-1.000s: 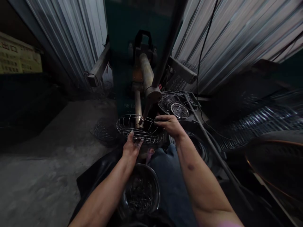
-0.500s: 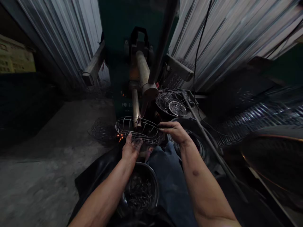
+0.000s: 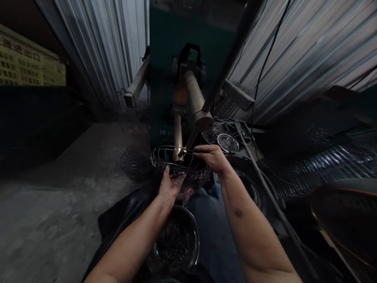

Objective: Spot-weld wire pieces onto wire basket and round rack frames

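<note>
A round wire basket [image 3: 165, 168] hangs around the lower electrode arm [image 3: 178, 135] of a spot welding machine, tilted with its rim near the electrode tips. My left hand [image 3: 171, 182] grips its near side from below, thumb over the wire. My right hand [image 3: 210, 157] is closed in a pinch at the far right of the rim, beside the tips; what lies between those fingers is too small to make out. The upper electrode arm [image 3: 196, 98] slants down to meet the lower one. Below my wrists, a metal bowl [image 3: 196, 236] holds many small metal pieces.
Another wire basket [image 3: 132, 161] lies on the floor at left. Right of the machine are a pan of wire parts [image 3: 228, 142], a coil of wire [image 3: 250, 184] and a long bar [image 3: 273, 204]. A yellow crate [image 3: 32, 63] stands far left.
My right hand has moved in along the rim, closer to the electrode tips. The orange sparks left of the basket are gone. The view has shifted, moving the scene rightward.
</note>
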The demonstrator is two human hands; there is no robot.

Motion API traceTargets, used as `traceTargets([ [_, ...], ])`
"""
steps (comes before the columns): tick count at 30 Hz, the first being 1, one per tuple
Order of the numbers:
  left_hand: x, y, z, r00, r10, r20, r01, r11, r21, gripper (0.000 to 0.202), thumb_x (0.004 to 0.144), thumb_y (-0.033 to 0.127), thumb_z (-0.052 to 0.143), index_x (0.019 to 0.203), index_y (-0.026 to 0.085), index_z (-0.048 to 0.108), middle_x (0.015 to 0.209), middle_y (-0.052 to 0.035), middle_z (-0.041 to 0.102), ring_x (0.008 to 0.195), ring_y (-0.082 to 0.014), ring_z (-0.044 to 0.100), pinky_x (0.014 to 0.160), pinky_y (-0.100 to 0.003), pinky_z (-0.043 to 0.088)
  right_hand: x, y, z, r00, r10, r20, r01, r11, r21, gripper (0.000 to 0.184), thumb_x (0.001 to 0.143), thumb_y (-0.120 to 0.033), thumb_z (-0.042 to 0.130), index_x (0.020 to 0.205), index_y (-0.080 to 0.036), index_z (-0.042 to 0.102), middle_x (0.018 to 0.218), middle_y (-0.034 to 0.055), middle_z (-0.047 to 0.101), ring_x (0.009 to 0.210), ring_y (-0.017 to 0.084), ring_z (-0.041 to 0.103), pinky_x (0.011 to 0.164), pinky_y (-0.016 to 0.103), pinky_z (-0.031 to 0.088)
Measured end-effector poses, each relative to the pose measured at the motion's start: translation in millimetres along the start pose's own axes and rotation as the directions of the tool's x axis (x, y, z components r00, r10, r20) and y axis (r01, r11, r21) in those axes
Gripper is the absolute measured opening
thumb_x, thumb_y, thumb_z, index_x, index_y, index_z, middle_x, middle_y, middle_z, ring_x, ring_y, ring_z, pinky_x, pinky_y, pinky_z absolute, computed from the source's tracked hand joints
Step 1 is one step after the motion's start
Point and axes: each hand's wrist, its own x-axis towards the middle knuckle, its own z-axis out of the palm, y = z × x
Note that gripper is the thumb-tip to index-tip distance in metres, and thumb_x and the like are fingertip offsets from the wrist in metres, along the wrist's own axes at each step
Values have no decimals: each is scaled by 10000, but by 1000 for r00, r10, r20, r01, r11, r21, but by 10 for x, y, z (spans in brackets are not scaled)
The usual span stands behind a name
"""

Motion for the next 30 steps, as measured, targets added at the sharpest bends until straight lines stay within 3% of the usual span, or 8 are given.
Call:
traceTargets([
  [8, 63, 57, -2, 999, 4, 46, -3, 999, -38, 257, 894, 343, 559, 922, 88, 550, 775, -104, 613, 670, -200, 657, 576, -320, 585, 82, 5, -13, 1000, -1, -8, 0, 999, -51, 250, 568, -335, 750, 755, -170, 747, 732, 32, 708, 685, 190, 625, 674, 328, 487],
  [10, 82, 54, -16, 999, 16, 51, -14, 999, -42, 236, 892, 331, 564, 916, 97, 552, 762, -94, 615, 663, -196, 656, 593, -329, 585, -56, -28, 41, 984, -100, -148, 70, 977, -199, 224, 629, -346, 715, 778, -182, 739, 809, 46, 717, 777, 212, 634, 744, 346, 481],
  [13, 101, 34, -43, 998, 37, 54, -34, 998, -46, 192, 896, 305, 553, 903, 113, 552, 722, -73, 610, 645, -186, 650, 614, -335, 582, -390, -78, 253, 871, -311, -379, 105, 873, -476, 194, 777, -356, 606, 801, -198, 716, 862, 58, 709, 842, 207, 619, 791, 329, 447],
  [14, 103, 27, -52, 997, 42, 63, -39, 998, -46, 181, 901, 296, 540, 894, 116, 556, 711, -69, 611, 638, -182, 646, 618, -328, 580, -499, -86, 353, 866, -328, -376, 90, 844, -528, 213, 809, -365, 575, 781, -198, 703, 810, 53, 699, 775, 190, 611, 738, 307, 440],
  [17, 95, 18, -71, 992, 52, 115, -47, 998, -42, 174, 914, 268, 508, 862, 116, 576, 718, -71, 632, 639, -164, 643, 638, -287, 571, -696, -81, 661, 911, -254, -324, -4, 781, -624, 295, 841, -397, 540, 642, -195, 623, 604, 19, 616, 568, 146, 515, 574, 266, 358],
  [20, 82, 30, -79, 988, 49, 143, -45, 998, -34, 170, 917, 246, 500, 839, 118, 583, 732, -71, 648, 657, -153, 646, 663, -258, 564, -690, -46, 849, 895, -222, -386, -87, 763, -641, 294, 845, -390, 524, 634, -195, 587, 576, 3, 576, 548, 133, 466, 553, 257, 309],
  [26, 74, 44, -111, 985, 49, 164, -43, 998, -43, 165, 918, 235, 499, 812, 132, 571, 702, -51, 643, 628, -144, 639, 657, -252, 555, -625, 25, 890, 872, -207, -443, -47, 867, -496, 302, 868, -330, 424, 643, -195, 575, 565, -21, 538, 530, 118, 436, 533, 231, 321],
  [30, 62, 37, -112, 989, 31, 148, -26, 999, -34, 186, 924, 230, 488, 775, 142, 553, 667, -36, 629, 612, -136, 634, 664, -246, 551, -633, 64, 899, 828, -345, -443, -53, 738, -673, 282, 853, -293, 406, 651, -192, 576, 573, 17, 565, 537, 143, 474, 552, 253, 334],
])
